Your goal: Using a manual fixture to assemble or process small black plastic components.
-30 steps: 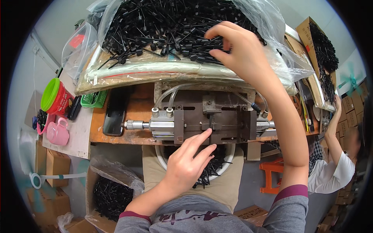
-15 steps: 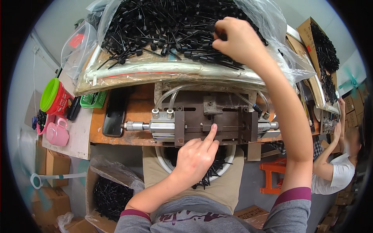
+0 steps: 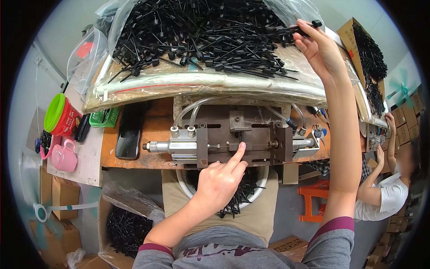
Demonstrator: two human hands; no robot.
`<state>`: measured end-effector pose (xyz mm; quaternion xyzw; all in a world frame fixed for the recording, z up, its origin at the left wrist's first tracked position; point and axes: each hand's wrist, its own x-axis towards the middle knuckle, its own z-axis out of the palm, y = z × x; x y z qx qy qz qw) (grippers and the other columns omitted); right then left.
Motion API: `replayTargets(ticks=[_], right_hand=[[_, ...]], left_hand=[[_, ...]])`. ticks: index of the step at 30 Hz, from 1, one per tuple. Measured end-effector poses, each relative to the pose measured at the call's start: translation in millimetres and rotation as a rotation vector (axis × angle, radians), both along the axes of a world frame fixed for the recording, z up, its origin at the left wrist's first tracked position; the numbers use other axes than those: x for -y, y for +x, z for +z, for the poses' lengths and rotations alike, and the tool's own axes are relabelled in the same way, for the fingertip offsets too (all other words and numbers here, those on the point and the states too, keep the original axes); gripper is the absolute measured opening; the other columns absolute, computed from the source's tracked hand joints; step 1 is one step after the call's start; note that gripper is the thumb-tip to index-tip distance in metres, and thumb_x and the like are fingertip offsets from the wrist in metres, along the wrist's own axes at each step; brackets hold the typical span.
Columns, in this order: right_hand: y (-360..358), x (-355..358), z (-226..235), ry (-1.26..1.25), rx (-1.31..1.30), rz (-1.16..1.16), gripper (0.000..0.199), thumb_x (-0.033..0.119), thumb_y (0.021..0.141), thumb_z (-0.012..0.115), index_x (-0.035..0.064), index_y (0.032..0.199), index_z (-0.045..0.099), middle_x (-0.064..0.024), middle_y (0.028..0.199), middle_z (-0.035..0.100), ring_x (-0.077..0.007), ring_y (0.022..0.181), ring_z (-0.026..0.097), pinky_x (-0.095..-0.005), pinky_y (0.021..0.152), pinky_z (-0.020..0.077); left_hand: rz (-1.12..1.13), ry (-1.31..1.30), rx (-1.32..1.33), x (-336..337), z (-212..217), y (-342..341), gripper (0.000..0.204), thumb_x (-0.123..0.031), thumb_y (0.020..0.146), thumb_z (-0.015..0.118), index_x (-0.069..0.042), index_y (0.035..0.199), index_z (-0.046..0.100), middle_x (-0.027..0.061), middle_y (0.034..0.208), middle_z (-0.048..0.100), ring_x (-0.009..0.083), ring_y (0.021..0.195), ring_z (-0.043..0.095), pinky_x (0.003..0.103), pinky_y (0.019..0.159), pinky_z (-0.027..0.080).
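We see the pile of plastic parts (image 3: 201, 36) behind the press fixture (image 3: 233, 139) on the workbench (image 3: 156, 130). A phone (image 3: 129, 134) lies left of the fixture, cups (image 3: 60, 116) at the bench's left edge.

Far edge of workbench (image 3: 152, 130) blocked by heaped bag of black pins (image 3: 201, 40), centre filled by pneumatic fixture (image 3: 233, 141) with looping hoses (image 3: 190, 112), left end crowded by phone (image 3: 130, 134), green basket (image 3: 104, 117), red tub (image 3: 62, 117)

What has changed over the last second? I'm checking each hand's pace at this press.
The right hand moved from the middle of the heap of black plastic pieces toward its right edge and lifted, now pinching one black piece in its fingers. The left hand shifted slightly, its forefinger now touching the centre slot of the metal fixture. The fixture, the phone and the red tub stayed put.
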<state>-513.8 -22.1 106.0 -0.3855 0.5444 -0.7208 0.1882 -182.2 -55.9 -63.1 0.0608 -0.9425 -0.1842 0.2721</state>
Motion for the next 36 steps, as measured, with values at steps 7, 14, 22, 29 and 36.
replayTargets(ticks=[7, 14, 22, 29, 36], right_hand=[[100, -38, -40, 0.018, 0.187, 0.228, 0.015, 0.017, 0.098, 0.065, 0.0043, 0.105, 0.062, -0.0038, 0.089, 0.067, -0.0087, 0.061, 0.059, -0.0199, 0.053, 0.047], [187, -65, -80, 0.264, 0.362, 0.268, 0.017, 0.013, 0.096, 0.067, 0.0015, 0.107, 0.06, -0.005, 0.087, 0.064, -0.0079, 0.059, 0.06, -0.0209, 0.051, 0.0477], [159, -87, -95, 0.107, 0.321, -0.01, 0.018, 0.012, 0.099, 0.063, 0.0009, 0.112, 0.059, -0.0106, 0.092, 0.069, -0.009, 0.061, 0.06, -0.0208, 0.054, 0.0481], [169, -96, -101, 0.072, 0.384, 0.018, 0.013, 0.014, 0.101, 0.059, 0.002, 0.107, 0.056, -0.013, 0.091, 0.067, -0.0088, 0.055, 0.056, -0.0199, 0.049, 0.0425], [173, -105, -99, 0.122, 0.404, 0.044, 0.014, 0.016, 0.103, 0.056, 0.0024, 0.106, 0.054, -0.0115, 0.087, 0.064, -0.0063, 0.05, 0.049, -0.0173, 0.046, 0.0378]], left_hand=[[-0.017, 0.388, -0.341, 8, 38, 12, 0.065, -0.01, 0.069, 0.09, -0.002, 0.128, 0.064, 0.0197, 0.136, 0.06, 0.018, 0.092, 0.069, 0.028, 0.072, 0.059], [-0.149, 0.374, -0.327, 16, 60, 23, 0.044, -0.005, 0.069, 0.086, -0.001, 0.111, 0.074, 0.0137, 0.111, 0.071, 0.023, 0.095, 0.069, 0.032, 0.077, 0.057], [-0.136, 0.467, -0.181, -2, 55, 37, 0.039, -0.002, 0.067, 0.086, -0.003, 0.105, 0.075, 0.0076, 0.094, 0.067, 0.0194, 0.081, 0.066, 0.029, 0.066, 0.056], [-0.004, 0.009, -0.039, -8, 6, 11, 0.025, -0.011, 0.073, 0.081, -0.004, 0.096, 0.071, 0.012, 0.128, 0.067, 0.0163, 0.064, 0.063, 0.027, 0.06, 0.052], [0.024, -0.026, -0.009, -4, 9, -1, 0.024, -0.016, 0.074, 0.079, -0.006, 0.094, 0.071, 0.0118, 0.129, 0.067, 0.0155, 0.056, 0.061, 0.026, 0.056, 0.049]])
